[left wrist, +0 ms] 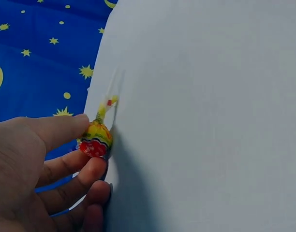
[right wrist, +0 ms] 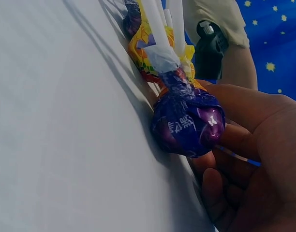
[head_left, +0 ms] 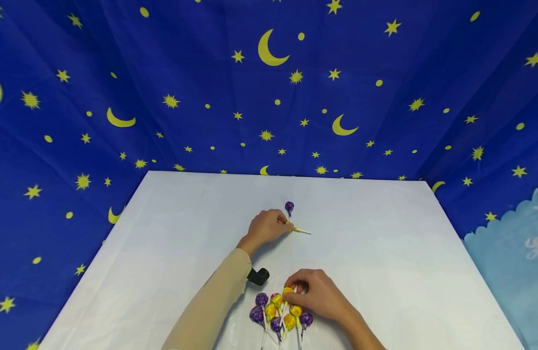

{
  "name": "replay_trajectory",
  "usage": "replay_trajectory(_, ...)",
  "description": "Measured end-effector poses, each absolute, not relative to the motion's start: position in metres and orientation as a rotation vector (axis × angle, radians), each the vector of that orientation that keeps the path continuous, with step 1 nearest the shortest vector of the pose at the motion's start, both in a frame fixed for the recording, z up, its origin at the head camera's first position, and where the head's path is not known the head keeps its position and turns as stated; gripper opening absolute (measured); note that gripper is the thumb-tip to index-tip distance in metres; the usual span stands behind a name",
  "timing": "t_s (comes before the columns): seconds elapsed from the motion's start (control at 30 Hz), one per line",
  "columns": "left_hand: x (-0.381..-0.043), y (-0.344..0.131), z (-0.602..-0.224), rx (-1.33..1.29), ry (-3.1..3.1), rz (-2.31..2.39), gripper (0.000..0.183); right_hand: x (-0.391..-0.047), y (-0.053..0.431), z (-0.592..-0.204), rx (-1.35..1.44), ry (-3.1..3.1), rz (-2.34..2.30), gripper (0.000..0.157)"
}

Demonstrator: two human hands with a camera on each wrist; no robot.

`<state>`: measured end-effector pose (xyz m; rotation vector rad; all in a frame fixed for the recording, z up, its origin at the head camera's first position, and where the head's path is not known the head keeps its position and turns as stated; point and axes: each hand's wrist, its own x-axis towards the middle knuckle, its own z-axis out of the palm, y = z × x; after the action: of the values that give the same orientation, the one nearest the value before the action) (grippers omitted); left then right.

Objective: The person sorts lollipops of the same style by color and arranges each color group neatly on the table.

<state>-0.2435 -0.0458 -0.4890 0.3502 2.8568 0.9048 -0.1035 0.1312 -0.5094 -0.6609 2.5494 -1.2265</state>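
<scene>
My left hand [head_left: 266, 226] is at the far middle of the table. Between its thumb and fingers it pinches a yellow-and-red wrapped lollipop [left wrist: 96, 138], whose white stick points away from the palm. Just beyond lies a purple lollipop [head_left: 289, 206], its stick end partly hidden by the hand. Nearer the front, my right hand [head_left: 322, 294] pinches the head of a yellow lollipop [head_left: 288, 290] at the top of a pile. In the right wrist view a purple lollipop [right wrist: 186, 121] stands in front of the fingers and hides their grip.
Several purple and yellow lollipops, such as a purple one [head_left: 257, 314] and a yellow one [head_left: 289, 321], lie close together with sticks toward the front edge. A black wrist camera [head_left: 258, 276] sticks out from the left sleeve. Blue star-patterned cloth [head_left: 269, 97] surrounds the white table [head_left: 383, 243].
</scene>
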Motion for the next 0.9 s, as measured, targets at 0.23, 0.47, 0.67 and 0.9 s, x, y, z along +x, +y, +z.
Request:
replay_trajectory(0.23, -0.2444, -0.0458, -0.4879, 0.421, 2.855, 0.923, 0.016, -0.1035, 0.1316, -0.5098, -0.670, 2.552, -1.236, 0.022)
replay_trajectory(0.47, -0.2454, -0.0463, -0.4860, 0.492, 2.835, 0.942, 0.015, -0.1042, 0.1312, -0.5092, -0.670, 2.551, -1.233, 0.023)
replay_trajectory(0.67, -0.2472, -0.0469, -0.4863, 0.527, 2.809, 0.962, 0.013, -0.1049, 0.1316, -0.5078, -0.669, 2.537, -1.232, 0.023)
replay_trajectory(0.9, -0.2487, -0.0478, -0.4889, 0.554, 2.755, 0.994, 0.015, -0.1056, 0.1324, -0.5091, -0.665, 2.535, -1.230, 0.022)
